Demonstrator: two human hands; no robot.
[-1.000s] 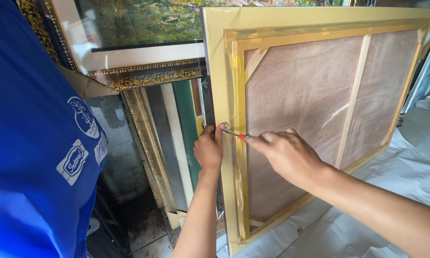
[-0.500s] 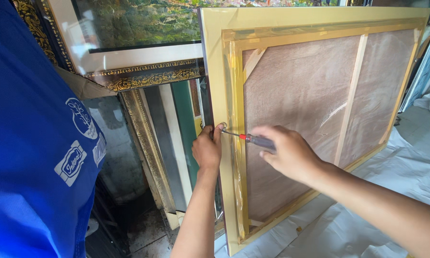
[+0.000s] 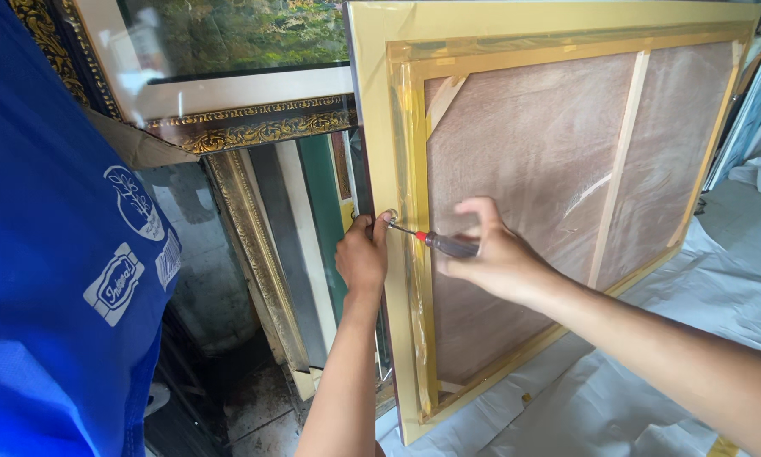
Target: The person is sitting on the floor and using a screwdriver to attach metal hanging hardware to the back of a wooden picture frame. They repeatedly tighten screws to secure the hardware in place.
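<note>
Right hand (image 3: 490, 258) presses screwdriver (image 3: 435, 241) beside left hand (image 3: 362, 254).

White sheeting (image 3: 651, 381) covers the floor, bearing the upright gold frame (image 3: 372, 101).

Bright even daylight, soft shadows, glare on the glass of the framed picture (image 3: 228, 38), sharp focus, slight wide-angle stretch at edges

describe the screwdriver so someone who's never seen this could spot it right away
Find the big gold frame standing with its brown back showing. At its left edge, midway up, the two hands meet; the screwdriver lies between them, held by the right hand. It is the only thin metal shaft with a red collar.
</note>
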